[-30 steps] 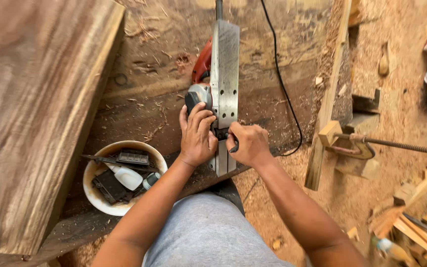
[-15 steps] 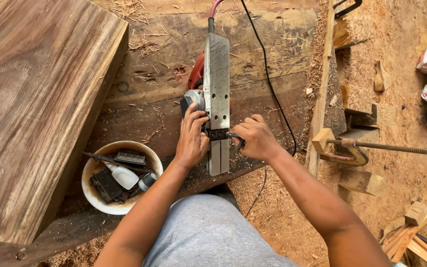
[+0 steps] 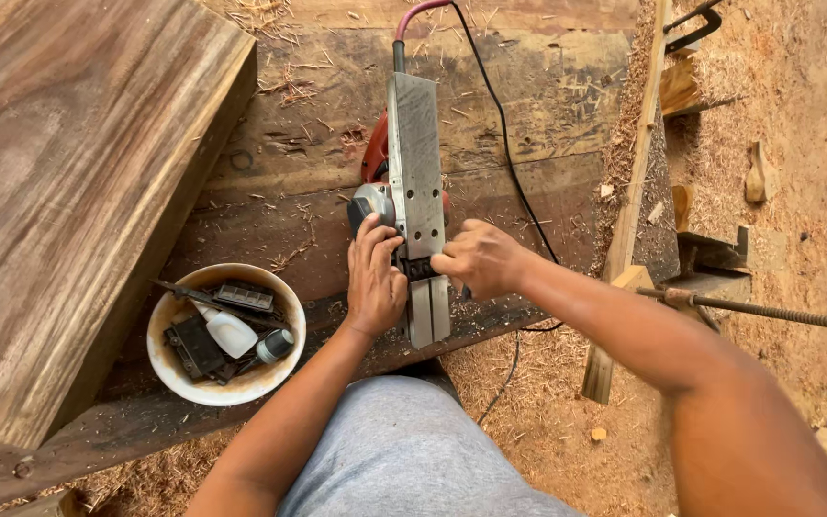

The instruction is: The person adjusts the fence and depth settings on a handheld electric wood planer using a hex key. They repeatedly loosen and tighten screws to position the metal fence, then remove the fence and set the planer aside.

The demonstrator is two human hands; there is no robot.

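Beneath the left hand (image 3: 375, 282) and right hand (image 3: 476, 258), both grasping the overturned electric planer (image 3: 415, 191) on the rough table (image 3: 547, 105), its blade slot is hidden, sawdust floor (image 3: 777, 383) right of them.

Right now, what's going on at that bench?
A person has a red electric hand planer lying upside down on a dark, worn wooden workbench, its flat grey metal sole facing up. The left hand grips the planer's side, while the right hand works at the gap across the sole; what the fingers hold there is hidden. The black power cord trails off the bench. A white bowl of small tools and a bottle sits to the left.
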